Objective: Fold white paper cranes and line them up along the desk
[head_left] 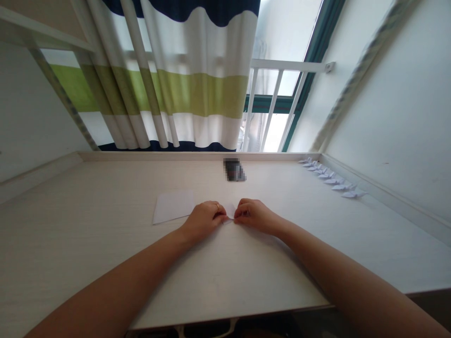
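Between my two hands is a small piece of folded white paper (230, 210), partly hidden by the fingers. My left hand (207, 214), with a ring on one finger, pinches its left side. From the other side my right hand (254, 216) grips the paper with curled fingers. Just left of my left hand, a flat stack or sheet of white paper (172, 206) lies on the table; whether it is one sheet or more I cannot tell.
Several folded white paper cranes (333, 180) stand in a row along the right edge of the white table (88, 244). A dark, blurred-out object (234, 170) lies near the back edge. Behind are a striped curtain (200, 89) and a white railing (287, 65).
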The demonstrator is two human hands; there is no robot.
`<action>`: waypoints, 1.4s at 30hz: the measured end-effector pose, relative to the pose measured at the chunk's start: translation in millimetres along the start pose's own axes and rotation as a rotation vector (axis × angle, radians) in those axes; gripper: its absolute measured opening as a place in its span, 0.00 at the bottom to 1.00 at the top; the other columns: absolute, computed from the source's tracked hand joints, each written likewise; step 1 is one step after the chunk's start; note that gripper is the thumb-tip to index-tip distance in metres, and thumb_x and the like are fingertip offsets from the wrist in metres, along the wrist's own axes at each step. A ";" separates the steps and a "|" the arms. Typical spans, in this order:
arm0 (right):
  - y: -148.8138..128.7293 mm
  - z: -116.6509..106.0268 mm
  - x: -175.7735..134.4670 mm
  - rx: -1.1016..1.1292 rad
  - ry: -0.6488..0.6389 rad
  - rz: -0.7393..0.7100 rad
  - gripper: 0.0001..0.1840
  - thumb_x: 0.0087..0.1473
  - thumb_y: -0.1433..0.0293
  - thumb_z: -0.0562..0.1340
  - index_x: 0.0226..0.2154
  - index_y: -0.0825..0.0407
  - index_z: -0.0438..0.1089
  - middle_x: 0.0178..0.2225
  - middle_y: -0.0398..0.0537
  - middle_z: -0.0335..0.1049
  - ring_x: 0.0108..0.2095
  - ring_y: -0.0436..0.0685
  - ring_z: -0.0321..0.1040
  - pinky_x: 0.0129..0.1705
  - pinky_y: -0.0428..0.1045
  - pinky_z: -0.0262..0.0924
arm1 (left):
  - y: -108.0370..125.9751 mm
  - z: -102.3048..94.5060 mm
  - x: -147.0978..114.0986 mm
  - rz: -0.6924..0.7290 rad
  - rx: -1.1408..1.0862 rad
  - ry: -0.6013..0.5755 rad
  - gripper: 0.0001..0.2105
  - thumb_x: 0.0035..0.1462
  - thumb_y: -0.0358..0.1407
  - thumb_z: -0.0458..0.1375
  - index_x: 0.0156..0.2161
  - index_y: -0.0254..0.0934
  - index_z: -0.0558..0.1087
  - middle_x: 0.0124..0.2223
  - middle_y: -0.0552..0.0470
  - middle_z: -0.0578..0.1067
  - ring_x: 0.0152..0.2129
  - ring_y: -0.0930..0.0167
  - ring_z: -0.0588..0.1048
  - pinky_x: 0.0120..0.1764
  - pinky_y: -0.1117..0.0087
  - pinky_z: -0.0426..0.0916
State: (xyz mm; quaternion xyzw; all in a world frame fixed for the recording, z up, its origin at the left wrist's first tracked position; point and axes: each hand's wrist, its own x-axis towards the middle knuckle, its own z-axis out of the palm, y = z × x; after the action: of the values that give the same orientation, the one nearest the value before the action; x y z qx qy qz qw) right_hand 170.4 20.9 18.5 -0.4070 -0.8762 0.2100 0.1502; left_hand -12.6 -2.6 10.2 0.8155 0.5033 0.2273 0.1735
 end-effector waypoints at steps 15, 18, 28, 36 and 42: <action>-8.8 4.4 2.9 -0.107 -0.043 0.106 0.08 0.47 0.75 0.55 0.27 0.57 0.71 0.30 0.50 0.69 0.29 0.50 0.63 0.32 0.43 0.54 | -1.7 13.2 4.1 -0.094 -0.041 0.103 0.05 0.48 0.32 0.53 0.24 0.35 0.68 0.32 0.51 0.72 0.29 0.72 0.69 0.35 0.70 0.62; -9.4 6.9 3.4 -0.201 -0.044 0.134 0.09 0.48 0.74 0.54 0.28 0.57 0.70 0.31 0.51 0.68 0.30 0.52 0.63 0.32 0.44 0.53 | -1.0 13.7 5.2 -0.101 -0.023 0.106 0.05 0.48 0.31 0.52 0.24 0.35 0.67 0.31 0.51 0.72 0.28 0.72 0.69 0.34 0.70 0.62; -11.4 6.2 0.7 -0.374 -0.090 0.111 0.07 0.48 0.77 0.54 0.27 0.55 0.67 0.31 0.52 0.68 0.31 0.54 0.64 0.31 0.45 0.51 | 0.4 13.4 6.7 -0.109 -0.025 0.109 0.04 0.47 0.30 0.52 0.24 0.35 0.66 0.31 0.51 0.71 0.27 0.71 0.69 0.34 0.69 0.62; -14.1 4.3 0.2 -0.405 -0.108 0.145 0.07 0.49 0.75 0.53 0.27 0.55 0.66 0.32 0.52 0.68 0.32 0.54 0.64 0.31 0.46 0.49 | 2.3 14.8 7.2 -0.120 -0.038 0.118 0.04 0.47 0.30 0.52 0.24 0.35 0.67 0.31 0.51 0.69 0.27 0.72 0.68 0.34 0.69 0.63; -16.3 4.2 2.1 -0.376 -0.115 0.206 0.08 0.48 0.74 0.52 0.26 0.55 0.67 0.33 0.52 0.69 0.33 0.55 0.64 0.34 0.48 0.49 | 2.3 18.7 7.6 -0.082 0.006 0.143 0.04 0.47 0.29 0.51 0.25 0.35 0.66 0.31 0.49 0.69 0.33 0.68 0.67 0.40 0.65 0.62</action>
State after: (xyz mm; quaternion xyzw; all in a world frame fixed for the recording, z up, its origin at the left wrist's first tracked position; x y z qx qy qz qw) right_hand 156.7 12.0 23.1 -0.5025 -0.8608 0.0802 -0.0009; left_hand 2.3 2.2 -2.7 0.7764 0.5481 0.2759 0.1437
